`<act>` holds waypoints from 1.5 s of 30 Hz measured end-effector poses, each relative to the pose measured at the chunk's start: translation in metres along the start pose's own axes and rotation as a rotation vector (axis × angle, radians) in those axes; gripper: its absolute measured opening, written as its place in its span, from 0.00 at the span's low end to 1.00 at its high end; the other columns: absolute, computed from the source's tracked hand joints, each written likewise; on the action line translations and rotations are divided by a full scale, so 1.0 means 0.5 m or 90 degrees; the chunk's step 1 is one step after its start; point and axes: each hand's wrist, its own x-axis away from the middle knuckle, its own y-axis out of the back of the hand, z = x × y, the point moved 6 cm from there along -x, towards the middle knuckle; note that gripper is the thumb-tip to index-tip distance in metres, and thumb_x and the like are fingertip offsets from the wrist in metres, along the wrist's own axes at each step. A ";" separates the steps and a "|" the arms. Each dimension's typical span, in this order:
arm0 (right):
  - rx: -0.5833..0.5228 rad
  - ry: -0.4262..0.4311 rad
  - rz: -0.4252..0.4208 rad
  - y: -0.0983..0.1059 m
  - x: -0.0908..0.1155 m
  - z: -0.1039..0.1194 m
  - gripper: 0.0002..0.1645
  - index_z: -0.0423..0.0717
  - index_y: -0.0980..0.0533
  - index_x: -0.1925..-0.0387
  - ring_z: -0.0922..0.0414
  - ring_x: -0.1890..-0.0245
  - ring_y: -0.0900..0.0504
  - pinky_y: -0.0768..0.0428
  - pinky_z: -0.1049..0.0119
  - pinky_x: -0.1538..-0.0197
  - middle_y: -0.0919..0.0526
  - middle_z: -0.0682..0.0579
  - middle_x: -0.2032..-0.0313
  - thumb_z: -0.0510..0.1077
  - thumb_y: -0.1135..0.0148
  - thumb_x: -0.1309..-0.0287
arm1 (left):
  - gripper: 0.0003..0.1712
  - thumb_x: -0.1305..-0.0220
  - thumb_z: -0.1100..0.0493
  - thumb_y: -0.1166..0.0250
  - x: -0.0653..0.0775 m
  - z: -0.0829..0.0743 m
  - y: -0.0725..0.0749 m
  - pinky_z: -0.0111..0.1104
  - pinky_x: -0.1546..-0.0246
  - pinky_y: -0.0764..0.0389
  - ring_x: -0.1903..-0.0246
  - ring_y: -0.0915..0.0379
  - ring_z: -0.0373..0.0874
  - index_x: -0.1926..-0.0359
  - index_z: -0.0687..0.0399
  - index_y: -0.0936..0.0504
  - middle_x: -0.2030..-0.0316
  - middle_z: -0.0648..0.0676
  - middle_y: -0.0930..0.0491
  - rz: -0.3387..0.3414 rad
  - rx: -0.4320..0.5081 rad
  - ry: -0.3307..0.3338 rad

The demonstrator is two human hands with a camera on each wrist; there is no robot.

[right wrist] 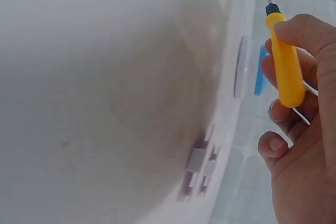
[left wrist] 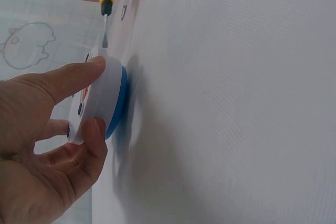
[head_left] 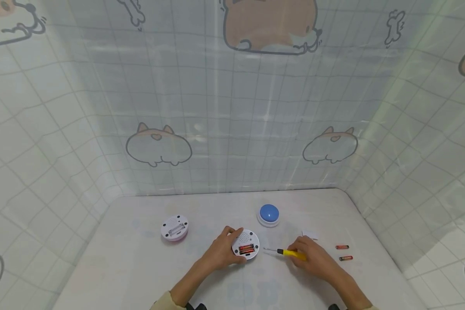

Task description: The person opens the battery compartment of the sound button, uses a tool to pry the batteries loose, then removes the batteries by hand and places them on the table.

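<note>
My left hand grips a round white push-button device by its rim, fingers on one side and thumb on the other. It is upside down, its blue dome facing the table. Red batteries sit in its uncovered battery compartment. My right hand holds a yellow-handled screwdriver between thumb and fingers. The metal shaft points left, its tip a little short of the device's right side. In the right wrist view, the yellow handle lies along the fingers with the thumb pressed on it.
A second overturned white device with a pink underside lies at left, its battery slot uncovered. Behind my hands stands a blue-domed button, upright. Two loose batteries lie at right. A small white flat piece is behind my right hand. Patterned curtains surround the table.
</note>
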 end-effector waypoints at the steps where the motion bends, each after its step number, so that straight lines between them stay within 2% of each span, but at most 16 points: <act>1: -0.005 -0.002 -0.005 0.004 -0.001 0.003 0.10 0.66 0.17 0.59 0.66 0.61 0.30 0.22 0.61 0.50 0.26 0.70 0.62 0.55 0.28 0.43 | 0.55 0.54 0.44 0.18 0.000 0.000 0.000 0.47 0.46 0.22 0.51 0.28 0.48 0.26 0.48 0.32 0.40 0.56 0.30 0.000 -0.001 0.000; 7: -0.046 -0.021 -0.040 0.026 -0.001 0.022 0.09 0.67 0.17 0.61 0.65 0.59 0.28 0.21 0.59 0.48 0.23 0.69 0.61 0.53 0.27 0.44 | 0.55 0.54 0.44 0.18 0.000 0.001 0.000 0.47 0.46 0.22 0.52 0.27 0.48 0.27 0.47 0.32 0.40 0.56 0.30 -0.001 -0.006 -0.002; 13: -0.140 -0.041 -0.043 0.033 -0.003 0.039 0.10 0.67 0.16 0.60 0.62 0.60 0.25 0.22 0.53 0.47 0.19 0.68 0.61 0.50 0.26 0.44 | 0.55 0.54 0.43 0.18 0.000 0.003 -0.002 0.47 0.46 0.22 0.51 0.27 0.48 0.26 0.47 0.33 0.40 0.56 0.30 0.001 -0.005 -0.002; 16: -0.184 -0.038 -0.046 0.034 -0.004 0.046 0.10 0.65 0.16 0.60 0.61 0.61 0.24 0.22 0.52 0.48 0.17 0.67 0.61 0.50 0.26 0.44 | 0.55 0.54 0.43 0.18 0.000 0.005 -0.003 0.47 0.46 0.22 0.51 0.28 0.47 0.26 0.47 0.33 0.40 0.55 0.30 0.002 -0.007 0.000; 20: -0.223 -0.031 -0.056 0.036 -0.007 0.053 0.09 0.62 0.16 0.60 0.59 0.64 0.25 0.21 0.57 0.54 0.17 0.65 0.62 0.49 0.26 0.44 | 0.55 0.54 0.42 0.18 0.000 0.005 -0.002 0.46 0.46 0.22 0.52 0.28 0.47 0.26 0.47 0.32 0.40 0.56 0.30 0.001 -0.008 0.000; 29: -0.237 -0.007 -0.108 0.052 -0.013 0.075 0.09 0.63 0.18 0.62 0.59 0.65 0.24 0.19 0.57 0.55 0.18 0.67 0.66 0.48 0.26 0.44 | 0.55 0.54 0.42 0.18 0.001 0.002 0.000 0.47 0.46 0.22 0.51 0.28 0.47 0.26 0.47 0.33 0.40 0.56 0.31 0.007 0.000 0.000; 36: -0.265 0.021 -0.084 0.045 -0.026 0.097 0.09 0.62 0.18 0.59 0.58 0.63 0.24 0.19 0.53 0.53 0.17 0.66 0.65 0.49 0.27 0.43 | 0.55 0.54 0.43 0.18 0.003 -0.001 0.001 0.47 0.46 0.22 0.51 0.28 0.47 0.27 0.47 0.32 0.40 0.55 0.30 0.001 -0.003 0.005; 40: -0.263 0.030 -0.068 0.036 -0.031 0.106 0.11 0.62 0.18 0.57 0.58 0.63 0.23 0.18 0.52 0.52 0.17 0.68 0.63 0.47 0.28 0.42 | 0.55 0.54 0.42 0.18 0.006 -0.002 0.002 0.47 0.46 0.22 0.51 0.28 0.48 0.27 0.47 0.32 0.40 0.55 0.31 0.000 -0.004 0.005; 45: -0.244 0.041 -0.063 0.038 -0.033 0.116 0.11 0.62 0.18 0.56 0.59 0.62 0.24 0.18 0.58 0.53 0.17 0.68 0.62 0.46 0.29 0.41 | 0.55 0.54 0.43 0.19 0.006 -0.002 0.001 0.48 0.46 0.23 0.50 0.27 0.48 0.26 0.46 0.33 0.40 0.55 0.31 0.001 0.000 -0.002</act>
